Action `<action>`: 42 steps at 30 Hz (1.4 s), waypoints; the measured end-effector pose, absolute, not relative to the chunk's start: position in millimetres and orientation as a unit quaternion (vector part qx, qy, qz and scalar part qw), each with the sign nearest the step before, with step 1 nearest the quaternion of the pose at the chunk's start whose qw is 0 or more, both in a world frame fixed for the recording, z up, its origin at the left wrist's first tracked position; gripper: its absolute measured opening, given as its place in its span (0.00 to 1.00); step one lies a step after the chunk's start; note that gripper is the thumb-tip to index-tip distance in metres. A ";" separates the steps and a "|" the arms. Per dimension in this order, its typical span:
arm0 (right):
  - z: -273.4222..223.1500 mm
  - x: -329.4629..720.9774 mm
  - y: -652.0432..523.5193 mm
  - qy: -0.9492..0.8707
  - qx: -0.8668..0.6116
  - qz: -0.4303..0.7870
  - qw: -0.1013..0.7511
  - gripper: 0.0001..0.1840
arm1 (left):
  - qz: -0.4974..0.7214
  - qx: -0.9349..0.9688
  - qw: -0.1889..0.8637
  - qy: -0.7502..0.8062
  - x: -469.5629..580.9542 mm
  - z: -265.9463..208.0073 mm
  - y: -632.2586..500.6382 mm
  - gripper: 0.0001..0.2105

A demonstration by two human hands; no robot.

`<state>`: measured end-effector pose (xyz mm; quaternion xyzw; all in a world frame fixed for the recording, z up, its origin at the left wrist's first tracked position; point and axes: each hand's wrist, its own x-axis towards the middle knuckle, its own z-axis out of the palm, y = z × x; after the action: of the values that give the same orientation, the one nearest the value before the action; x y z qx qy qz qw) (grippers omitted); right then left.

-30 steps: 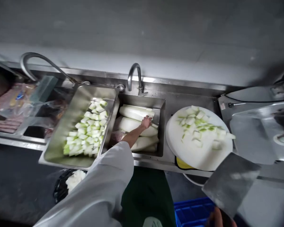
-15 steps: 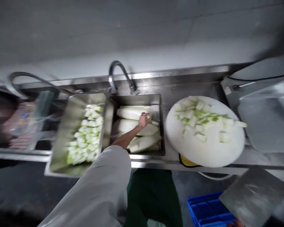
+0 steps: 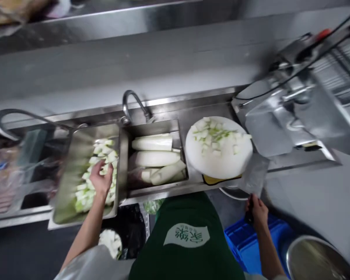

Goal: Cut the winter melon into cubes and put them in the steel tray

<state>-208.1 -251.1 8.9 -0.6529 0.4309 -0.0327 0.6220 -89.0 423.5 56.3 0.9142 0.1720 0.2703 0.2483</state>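
Note:
My left hand (image 3: 101, 178) is over the deep steel pan (image 3: 66, 186), above a heap of pale green-white vegetable chunks (image 3: 86, 190). Its thumb and fingers are apart, and I make out nothing held between them. My right hand (image 3: 257, 210) grips the black handle of a cleaver (image 3: 254, 174). The broad blade lies beside the right front edge of the round white cutting board (image 3: 218, 167). More cut chunks (image 3: 210, 134) are scattered over the board's far half. Several long, peeled whitish vegetables (image 3: 157, 158) lie in the sink (image 3: 151, 189) between pan and board.
Two curved faucets, one at the middle sink (image 3: 131, 103), stand along the wall. Packaged food (image 3: 1, 175) lies in the left basin. Below right are a blue crate (image 3: 251, 245) and a metal pot (image 3: 317, 256). A steel shelf (image 3: 113, 29) runs overhead.
My left hand has moved left from the vegetables in the sink to above the pan. My right hand has come into fuller view with the cleaver, and the camera view has shifted.

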 end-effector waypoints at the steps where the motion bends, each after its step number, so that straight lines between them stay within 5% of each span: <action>1: 7.8 -203.5 -256.6 0.433 -0.639 -0.030 0.635 0.35 | 0.264 0.914 0.274 0.144 -82.1 49.5 396.0 0.20; 8: -6.7 -202.8 -291.6 0.401 -0.617 0.034 0.676 0.35 | 0.103 0.903 0.395 -0.131 27.2 21.1 147.0 0.21; 15: -17.0 -169.0 -295.2 0.376 -0.699 0.102 0.600 0.33 | -0.029 0.930 0.367 -0.005 126.9 -8.1 22.3 0.28; 21: -22.0 -126.6 -265.3 0.349 -0.769 0.112 0.524 0.23 | 0.001 0.928 0.370 -0.037 104.6 -27.3 -2.1 0.27; 34: -19.7 -82.9 -191.3 0.255 -0.754 0.138 0.590 0.20 | 0.120 0.911 0.385 -0.088 26.2 -35.9 -84.7 0.41; 42: -18.0 -96.5 -179.1 0.252 -0.700 0.119 0.657 0.29 | 0.103 0.906 0.401 -0.087 9.8 -29.0 -105.1 0.27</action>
<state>-96.5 -179.1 -18.0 -0.7000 0.2525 0.1187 0.6574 9.8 -105.1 -29.0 0.9062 -0.0874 0.1030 0.4006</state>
